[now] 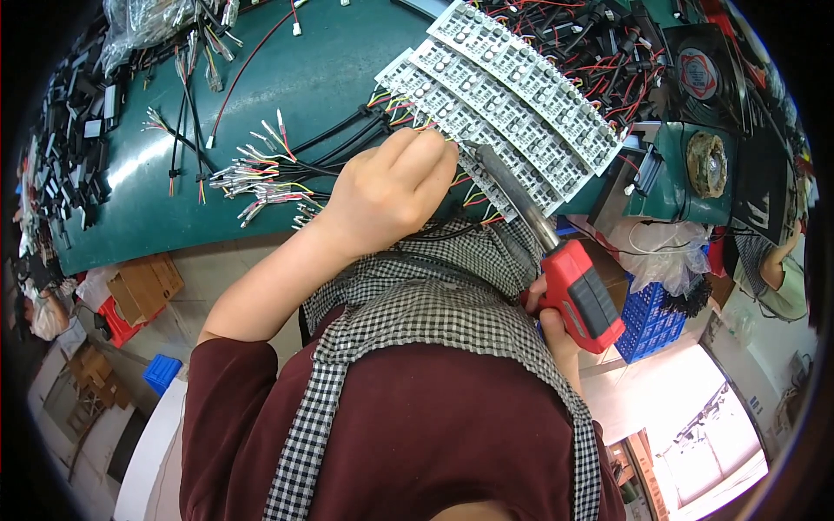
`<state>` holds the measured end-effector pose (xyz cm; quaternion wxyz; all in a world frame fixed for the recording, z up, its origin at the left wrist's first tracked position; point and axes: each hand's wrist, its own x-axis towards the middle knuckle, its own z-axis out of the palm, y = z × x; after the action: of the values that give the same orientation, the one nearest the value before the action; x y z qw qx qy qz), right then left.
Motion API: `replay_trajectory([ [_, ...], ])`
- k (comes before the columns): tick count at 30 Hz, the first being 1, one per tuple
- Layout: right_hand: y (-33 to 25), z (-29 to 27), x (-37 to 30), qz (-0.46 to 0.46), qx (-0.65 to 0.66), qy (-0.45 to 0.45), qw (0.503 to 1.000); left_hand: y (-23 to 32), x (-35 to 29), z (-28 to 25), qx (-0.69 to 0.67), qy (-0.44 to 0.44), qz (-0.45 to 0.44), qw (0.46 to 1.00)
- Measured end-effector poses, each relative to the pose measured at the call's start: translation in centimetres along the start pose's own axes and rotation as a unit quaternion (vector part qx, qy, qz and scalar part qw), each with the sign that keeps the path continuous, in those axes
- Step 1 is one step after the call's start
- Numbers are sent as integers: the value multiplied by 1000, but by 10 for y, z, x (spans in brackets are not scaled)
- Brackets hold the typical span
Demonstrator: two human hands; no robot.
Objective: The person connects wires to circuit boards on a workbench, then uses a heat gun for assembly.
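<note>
Rows of pale circuit board panels lie slantwise on the green table, dotted with small parts. Along their near-left edge run black cables with red, yellow and white wire ends. My left hand is closed at that edge, fingertips pressed together beside the boards; what they pinch is hidden. My right hand grips the red and black handle of a soldering gun. Its long dark barrel reaches up-left, and the tip is at the board edge right beside my left fingertips.
A heap of black connectors with red wires lies behind the boards. Black plastic pieces are piled at far left. To the right sit a round, amber-brown lump and a clear plastic bag over a blue crate.
</note>
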<state>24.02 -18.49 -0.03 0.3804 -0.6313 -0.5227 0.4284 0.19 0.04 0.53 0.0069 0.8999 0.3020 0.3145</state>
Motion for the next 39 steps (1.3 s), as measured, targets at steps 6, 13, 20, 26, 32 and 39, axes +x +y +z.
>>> replay_trajectory([
  [6, 6, 5, -2, 8, 54, 13, 998, 0, 0, 1, -2, 0, 2, 1000],
  [13, 3, 2, -1, -11, 46, 4, 999, 0, 0, 1, -9, -4, 1, 1000],
  [20, 9, 3, -2, 0, 20, -9, 1000, 1, 0, 2, 4, 7, 7, 1000],
  [26, -6, 6, 2, 28, 91, 5, 995, 2, 1, 1, 8, -3, 4, 1000],
  [32, -24, 11, 10, 33, 166, 56, 984, 1, 2, 3, 0, -2, 4, 1000],
  [39, -27, 10, 7, 52, 186, -9, 981, 2, -2, -2, 8, -7, -4, 1000],
])
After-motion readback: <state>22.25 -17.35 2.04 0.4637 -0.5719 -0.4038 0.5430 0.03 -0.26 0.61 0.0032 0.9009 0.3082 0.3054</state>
